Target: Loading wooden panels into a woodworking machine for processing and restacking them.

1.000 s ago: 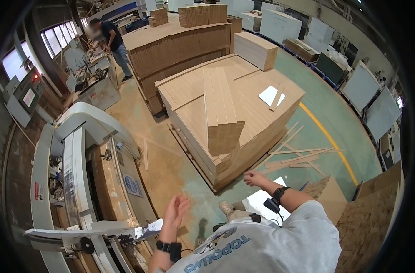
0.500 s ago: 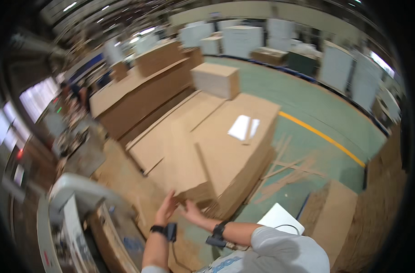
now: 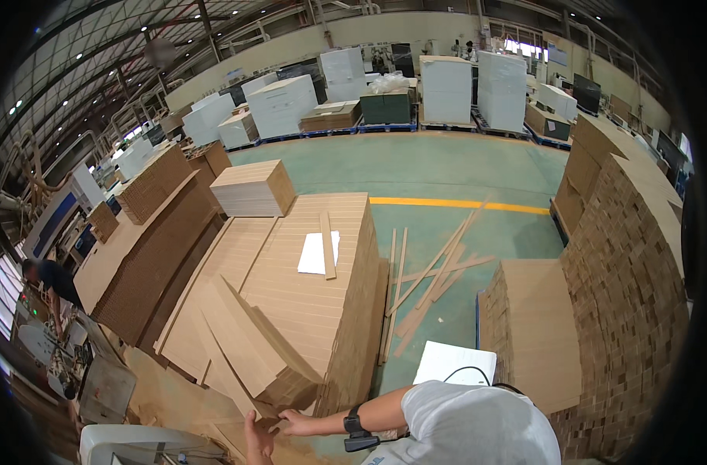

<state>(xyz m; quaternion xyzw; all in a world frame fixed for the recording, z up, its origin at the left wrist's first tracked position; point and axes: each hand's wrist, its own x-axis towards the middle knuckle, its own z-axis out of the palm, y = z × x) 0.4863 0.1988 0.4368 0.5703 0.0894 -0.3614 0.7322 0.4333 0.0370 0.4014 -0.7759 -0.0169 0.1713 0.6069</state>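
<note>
My left hand [image 3: 259,440] is at the lower edge, thumb and fingers apart. My right hand [image 3: 297,423] reaches in from the right beside it, fingers stretched leftward and nearly touching the left. Just beyond both hands is the near end of a thin brown board [image 3: 223,364]; whether they touch it I cannot make out. Next to it, a slanted stack of long narrow boards [image 3: 256,333] rests on a broad pile of wood panels [image 3: 307,306]. A white sheet of paper [image 3: 311,254] lies on that pile under a short wood strip [image 3: 327,244].
Loose wood strips [image 3: 438,271] litter the green floor right of the pile. Tall board stacks [image 3: 620,294] stand at the right, and a brown stack [image 3: 159,256] at the left. A white machine [image 3: 105,443] is lower left; a person [image 3: 55,285] stands beyond it.
My view has swung rightward and sharpened. Both hands now sit lower in the picture and closer together, near the thin board's end.
</note>
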